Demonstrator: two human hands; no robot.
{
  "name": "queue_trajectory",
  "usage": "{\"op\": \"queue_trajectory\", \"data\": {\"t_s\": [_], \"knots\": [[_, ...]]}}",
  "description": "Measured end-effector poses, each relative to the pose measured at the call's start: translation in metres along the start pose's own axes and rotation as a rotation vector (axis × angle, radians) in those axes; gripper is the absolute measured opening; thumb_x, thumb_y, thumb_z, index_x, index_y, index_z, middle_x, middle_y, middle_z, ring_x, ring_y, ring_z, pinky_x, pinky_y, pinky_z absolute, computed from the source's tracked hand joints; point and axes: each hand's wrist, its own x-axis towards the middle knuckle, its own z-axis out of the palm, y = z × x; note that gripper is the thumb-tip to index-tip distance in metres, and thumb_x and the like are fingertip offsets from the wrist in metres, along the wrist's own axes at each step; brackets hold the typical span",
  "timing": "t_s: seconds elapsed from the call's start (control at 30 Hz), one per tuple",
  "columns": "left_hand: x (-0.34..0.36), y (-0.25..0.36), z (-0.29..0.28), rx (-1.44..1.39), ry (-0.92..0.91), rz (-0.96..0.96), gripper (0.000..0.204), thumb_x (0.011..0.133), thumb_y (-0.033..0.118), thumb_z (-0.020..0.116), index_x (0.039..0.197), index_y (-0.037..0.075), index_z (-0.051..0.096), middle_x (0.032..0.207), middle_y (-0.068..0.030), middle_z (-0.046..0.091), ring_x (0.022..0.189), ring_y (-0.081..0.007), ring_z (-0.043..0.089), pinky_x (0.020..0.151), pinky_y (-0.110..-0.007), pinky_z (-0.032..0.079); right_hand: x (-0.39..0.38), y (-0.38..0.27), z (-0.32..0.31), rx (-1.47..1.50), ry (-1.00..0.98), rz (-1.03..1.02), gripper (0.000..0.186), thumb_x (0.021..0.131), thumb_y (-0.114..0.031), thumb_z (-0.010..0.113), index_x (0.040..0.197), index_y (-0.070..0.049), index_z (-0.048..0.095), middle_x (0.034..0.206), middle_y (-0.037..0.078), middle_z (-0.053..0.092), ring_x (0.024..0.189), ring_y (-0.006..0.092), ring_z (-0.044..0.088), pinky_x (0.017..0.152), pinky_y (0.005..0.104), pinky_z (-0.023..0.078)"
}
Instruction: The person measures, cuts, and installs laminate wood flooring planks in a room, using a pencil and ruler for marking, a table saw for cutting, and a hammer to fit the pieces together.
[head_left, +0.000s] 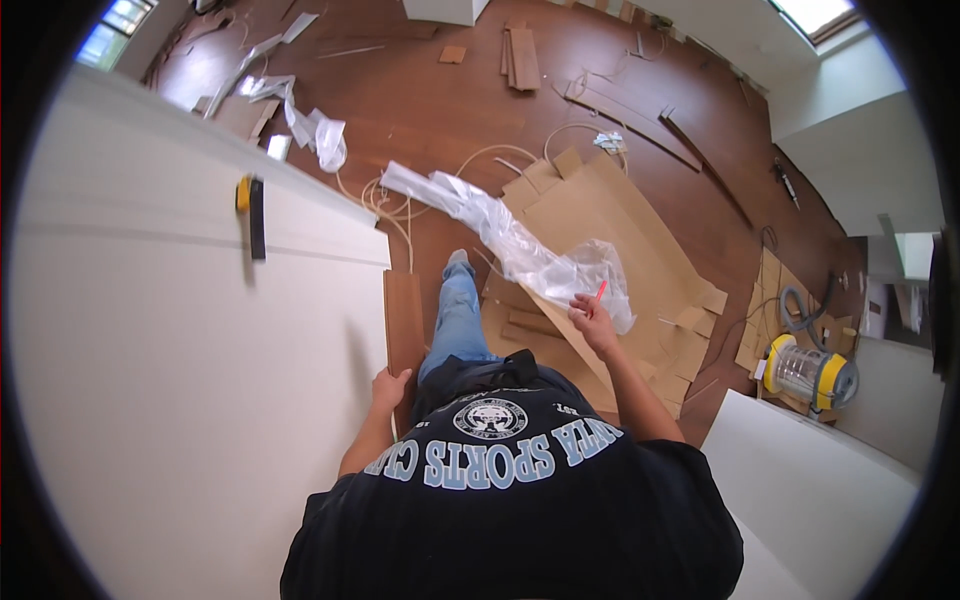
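Note:
My left hand [393, 388] grips a narrow reddish-brown board [403, 315] standing along the edge of a tall white panel [150, 320] at my left. My right hand [590, 327] holds a thin red pencil or marker [601, 290] between closed fingers, out over the floor. Below it lie crumpled clear plastic sheeting [515, 250] and flattened brown cardboard [660, 310]. A yellow-and-black tool [252, 218] sits on the white panel above my left hand.
Wooden planks [520, 55], pale cables [400, 205], long dark strips [710, 165] and more plastic [325, 135] lie scattered on the brown floor [400, 100]. A yellow-and-clear vacuum [805, 370] with a grey hose is at right, beside a white panel [780, 460]. My leg [455, 310] is below me.

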Motion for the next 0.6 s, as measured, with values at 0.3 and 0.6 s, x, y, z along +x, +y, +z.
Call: {"op": "queue_trajectory", "data": {"t_s": [0.3, 0.6], "knots": [[0.241, 0.160, -0.107, 0.086, -0.123, 0.054, 0.056, 0.087, 0.045, 0.078, 0.120, 0.000, 0.073, 0.116, -0.0256, 0.074, 0.112, -0.0427, 0.070, 0.098, -0.048, 0.055, 0.139, -0.211, -0.008, -0.118, 0.189, -0.083, 0.051, 0.097, -0.026, 0.073, 0.138, 0.001, 0.059, 0.133, 0.017, 0.068, 0.114, 0.0250, 0.068, 0.097, 0.0375, 0.055], [0.436, 0.362, -0.172, 0.233, -0.037, 0.156, 0.053, 0.089, 0.046, 0.078, 0.119, 0.002, 0.074, 0.114, -0.0248, 0.075, 0.110, -0.0431, 0.070, 0.096, -0.049, 0.055, 0.261, -0.267, -0.017, -0.439, 0.365, 0.106, 0.060, 0.096, -0.034, 0.070, 0.144, 0.000, 0.053, 0.135, 0.027, 0.064, 0.123, 0.0392, 0.064, 0.105, 0.0452, 0.050]]}}
